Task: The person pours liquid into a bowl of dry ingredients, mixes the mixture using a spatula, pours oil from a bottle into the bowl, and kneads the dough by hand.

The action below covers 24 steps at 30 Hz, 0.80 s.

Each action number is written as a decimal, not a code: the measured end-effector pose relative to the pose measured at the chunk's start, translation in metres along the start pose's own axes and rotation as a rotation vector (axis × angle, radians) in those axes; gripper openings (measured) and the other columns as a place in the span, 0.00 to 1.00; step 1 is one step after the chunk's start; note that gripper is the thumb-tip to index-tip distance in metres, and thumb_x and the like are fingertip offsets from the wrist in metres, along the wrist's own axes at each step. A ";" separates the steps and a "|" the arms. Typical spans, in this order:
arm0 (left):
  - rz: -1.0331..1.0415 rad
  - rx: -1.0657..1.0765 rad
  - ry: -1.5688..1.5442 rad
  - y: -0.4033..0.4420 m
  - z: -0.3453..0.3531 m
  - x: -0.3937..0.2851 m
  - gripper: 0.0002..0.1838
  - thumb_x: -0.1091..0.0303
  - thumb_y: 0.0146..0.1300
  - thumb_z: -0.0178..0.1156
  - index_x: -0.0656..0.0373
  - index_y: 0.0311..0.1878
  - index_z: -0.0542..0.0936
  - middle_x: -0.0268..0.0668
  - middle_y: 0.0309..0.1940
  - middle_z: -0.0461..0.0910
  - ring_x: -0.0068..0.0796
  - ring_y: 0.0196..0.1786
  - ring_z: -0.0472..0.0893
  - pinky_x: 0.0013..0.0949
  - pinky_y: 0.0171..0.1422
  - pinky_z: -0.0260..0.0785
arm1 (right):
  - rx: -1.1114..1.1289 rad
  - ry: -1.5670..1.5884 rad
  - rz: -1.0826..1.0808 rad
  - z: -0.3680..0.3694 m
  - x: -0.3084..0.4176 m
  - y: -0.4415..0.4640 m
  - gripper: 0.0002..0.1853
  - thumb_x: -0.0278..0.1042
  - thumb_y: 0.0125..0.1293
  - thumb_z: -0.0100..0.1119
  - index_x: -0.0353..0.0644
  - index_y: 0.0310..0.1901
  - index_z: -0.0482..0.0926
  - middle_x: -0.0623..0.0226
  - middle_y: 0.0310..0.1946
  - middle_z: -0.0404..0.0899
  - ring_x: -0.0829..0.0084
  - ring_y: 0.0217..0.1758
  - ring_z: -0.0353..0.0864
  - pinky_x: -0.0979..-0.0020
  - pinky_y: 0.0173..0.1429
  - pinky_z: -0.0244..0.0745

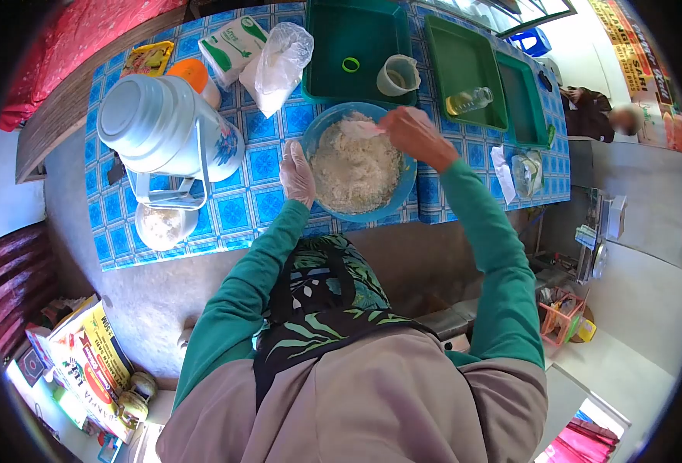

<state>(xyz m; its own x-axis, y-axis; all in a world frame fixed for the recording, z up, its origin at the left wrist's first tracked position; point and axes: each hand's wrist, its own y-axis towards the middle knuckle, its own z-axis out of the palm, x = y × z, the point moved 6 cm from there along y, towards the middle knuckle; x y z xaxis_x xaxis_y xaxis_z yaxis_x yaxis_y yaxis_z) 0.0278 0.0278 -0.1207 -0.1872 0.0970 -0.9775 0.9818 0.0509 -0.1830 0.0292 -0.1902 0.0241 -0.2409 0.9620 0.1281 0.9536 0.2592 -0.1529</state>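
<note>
A light-blue bowl [410,181] of white flour mixture [356,174] sits near the table's front edge. My left hand [298,176], in a clear plastic glove, rests against the outside of the bowl's left rim with its fingers stretched out. My right hand [418,137], seemingly bare, is closed around the handle of a pink spatula [366,130] above the bowl's far right side. The spatula's blade reaches into the flour; most of its handle is hidden by my fingers. Just beyond the bowl stands a whitish plastic measuring cup [397,76] in a green tray [356,27].
On the left stand a large light-blue thermos [163,131] and a white container of flour [163,225]. A plastic bag of white powder [279,65] lies behind. At the right, an oil bottle [470,101] lies in another green tray [453,46]. A person [595,114] is far right.
</note>
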 end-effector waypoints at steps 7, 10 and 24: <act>0.034 -0.048 0.068 -0.002 -0.002 -0.007 0.33 0.43 0.73 0.42 0.68 0.60 0.73 0.57 0.50 0.79 0.55 0.54 0.78 0.44 0.56 0.69 | -0.077 0.230 -0.155 0.041 0.030 -0.020 0.05 0.28 0.53 0.55 0.41 0.26 0.81 0.55 0.26 0.81 0.52 0.32 0.83 0.55 0.36 0.77; 0.008 -0.016 0.070 0.002 0.000 0.004 0.33 0.43 0.73 0.44 0.68 0.61 0.72 0.52 0.53 0.78 0.46 0.55 0.76 0.39 0.60 0.66 | 0.129 -0.066 -0.182 -0.011 0.042 -0.015 0.05 0.28 0.52 0.56 0.41 0.26 0.82 0.55 0.26 0.81 0.54 0.33 0.83 0.57 0.36 0.78; -0.021 -0.030 0.113 0.003 0.003 0.007 0.32 0.44 0.73 0.46 0.68 0.61 0.72 0.49 0.52 0.79 0.40 0.55 0.77 0.35 0.59 0.66 | 0.038 0.411 0.156 0.095 -0.006 0.006 0.08 0.34 0.56 0.59 0.39 0.29 0.82 0.53 0.33 0.83 0.47 0.39 0.81 0.54 0.42 0.77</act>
<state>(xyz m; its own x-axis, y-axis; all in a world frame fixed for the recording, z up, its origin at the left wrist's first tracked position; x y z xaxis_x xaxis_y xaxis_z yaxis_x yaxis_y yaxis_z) 0.0299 0.0252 -0.1280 -0.2122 0.2073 -0.9550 0.9765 0.0835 -0.1989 0.0189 -0.1864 -0.0709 0.0051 0.8779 0.4788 0.9637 0.1235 -0.2367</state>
